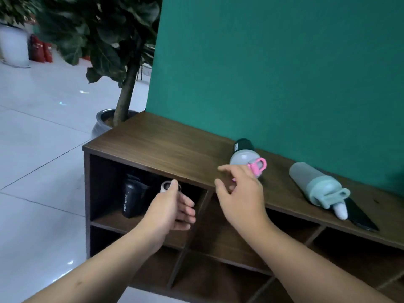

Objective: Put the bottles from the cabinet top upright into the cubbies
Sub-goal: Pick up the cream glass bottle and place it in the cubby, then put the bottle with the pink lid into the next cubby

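A black "SPORT BOTTLE" (130, 196) stands upright in the top left cubby (102, 182) of the brown cabinet. My left hand (172, 209) is at that cubby's mouth, shut on a second bottle; only its white lid (166, 186) shows above my thumb. On the cabinet top (166, 145) a grey bottle with a black base and pink lid (246, 156) lies on its side. My right hand (239, 192) hovers just in front of it, fingers spread and empty. Farther right lies a grey bottle with a mint lid (317, 185).
A flat black object (360, 215) lies beside the mint-lidded bottle near the front edge. A green wall backs the cabinet. A potted tree (122, 88) stands at the cabinet's left end on a pale tiled floor. Other cubbies (218, 235) sit to the right and below.
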`<state>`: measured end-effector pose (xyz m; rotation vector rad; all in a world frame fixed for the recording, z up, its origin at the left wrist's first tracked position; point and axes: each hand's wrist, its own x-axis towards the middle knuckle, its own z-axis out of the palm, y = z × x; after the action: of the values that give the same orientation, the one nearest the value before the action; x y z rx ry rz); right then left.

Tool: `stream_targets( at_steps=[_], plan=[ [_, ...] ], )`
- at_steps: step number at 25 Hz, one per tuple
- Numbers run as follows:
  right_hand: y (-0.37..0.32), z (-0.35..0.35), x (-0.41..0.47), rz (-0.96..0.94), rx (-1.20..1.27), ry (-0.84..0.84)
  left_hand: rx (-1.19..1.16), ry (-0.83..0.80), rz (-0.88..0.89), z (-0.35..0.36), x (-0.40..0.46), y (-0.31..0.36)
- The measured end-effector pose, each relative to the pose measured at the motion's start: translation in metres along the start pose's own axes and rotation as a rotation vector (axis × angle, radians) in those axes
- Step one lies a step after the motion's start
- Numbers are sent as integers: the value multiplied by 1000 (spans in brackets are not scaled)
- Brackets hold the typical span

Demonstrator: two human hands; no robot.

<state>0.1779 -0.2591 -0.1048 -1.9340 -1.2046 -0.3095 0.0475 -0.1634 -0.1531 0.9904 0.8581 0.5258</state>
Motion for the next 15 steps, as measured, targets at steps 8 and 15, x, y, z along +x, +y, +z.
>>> stream_targets(
  at_steps=[8, 15],
  plan=[
    [34, -20, 85, 373, -437, -172, -203, -128, 199, 84, -5, 31],
    [32, 1, 97, 379, -564, -190, -380, -283, 72, 102, 14, 49]
  ],
)
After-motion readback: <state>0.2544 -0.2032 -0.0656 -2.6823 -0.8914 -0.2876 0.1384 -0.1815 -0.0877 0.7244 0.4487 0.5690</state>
